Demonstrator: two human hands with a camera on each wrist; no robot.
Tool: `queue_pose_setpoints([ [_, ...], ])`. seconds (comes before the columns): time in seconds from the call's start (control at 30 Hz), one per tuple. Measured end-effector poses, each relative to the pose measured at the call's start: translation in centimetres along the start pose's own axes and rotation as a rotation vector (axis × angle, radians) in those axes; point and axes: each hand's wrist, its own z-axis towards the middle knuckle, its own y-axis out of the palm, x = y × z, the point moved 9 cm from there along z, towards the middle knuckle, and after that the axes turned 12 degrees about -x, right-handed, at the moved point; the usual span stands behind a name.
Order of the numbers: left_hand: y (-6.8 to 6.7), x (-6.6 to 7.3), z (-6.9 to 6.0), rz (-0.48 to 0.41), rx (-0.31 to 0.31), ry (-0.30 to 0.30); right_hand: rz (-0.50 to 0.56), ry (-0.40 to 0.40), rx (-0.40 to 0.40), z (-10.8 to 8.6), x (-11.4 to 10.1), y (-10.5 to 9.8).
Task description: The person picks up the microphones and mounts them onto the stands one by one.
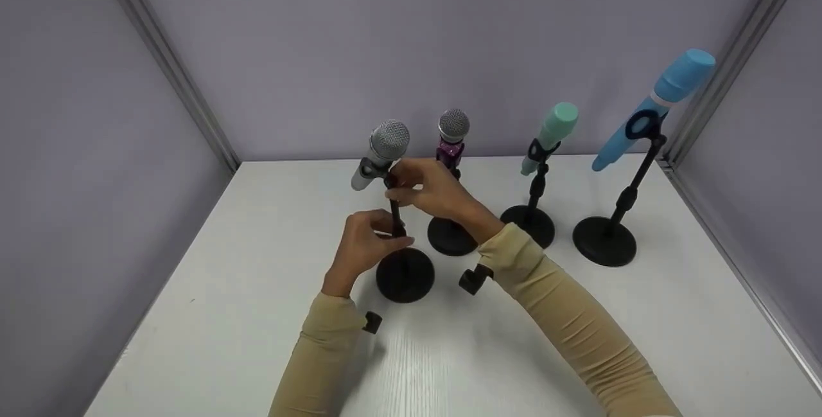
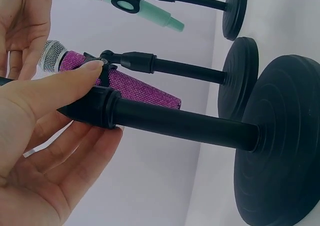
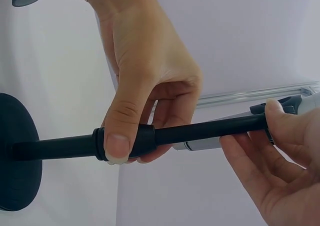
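Observation:
A silver microphone [image 1: 390,141] sits tilted in the clip of a black desk stand, whose round base [image 1: 404,279] rests on the white table. My left hand [image 1: 363,243] grips the stand's black collar [image 3: 146,138], thumb on one side and fingers on the other. Higher up, my right hand [image 1: 437,189] pinches the thin upper rod [image 3: 210,129] just below the clip. In the left wrist view, the lower tube [image 2: 185,128] runs from the collar to the base. The microphone's lower body is partly hidden behind the hands in the right wrist view.
To the right stand a purple glittery microphone [image 1: 454,124], a mint green microphone [image 1: 557,124] and a taller blue microphone [image 1: 684,76], each on a black stand. The purple one is close behind my right hand. Grey walls enclose the table [image 1: 257,263].

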Motion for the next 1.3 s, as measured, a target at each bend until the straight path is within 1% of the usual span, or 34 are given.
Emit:
queue_pose_setpoints([
  [0.17, 0.1, 0.2, -0.1, 0.002, -0.005, -0.004, -0.010, -0.012, -0.007, 0.1, -0.1, 0.2],
  [0.4, 0.0, 0.6, 0.0, 0.007, -0.002, -0.025, -0.036, 0.006, -0.002, 0.2, -0.4, 0.2],
  [0.5, 0.0, 0.7, 0.1, 0.017, 0.003, -0.029, -0.048, -0.006, -0.004, 0.3, -0.4, 0.1],
  [0.63, 0.2, 0.7, 0.3, 0.030, 0.000, -0.019, -0.055, -0.013, 0.000, 0.3, -0.2, -0.1],
  [0.83, 0.6, 0.3, 0.3, 0.013, -0.011, -0.009, -0.027, 0.007, -0.014, 0.0, 0.5, 0.1],
  [1.03, 0.4, 0.7, 0.7, 0.029, -0.012, 0.007, -0.037, 0.014, -0.001, 0.1, 0.5, -0.4],
  [1.2, 0.4, 0.7, 0.9, 0.010, -0.029, 0.005, -0.049, 0.026, 0.002, 0.1, 0.4, -0.7],
  [1.3, 0.2, 0.9, 0.8, 0.012, -0.010, 0.023, -0.048, 0.037, 0.004, -0.1, 0.5, -0.7],
])
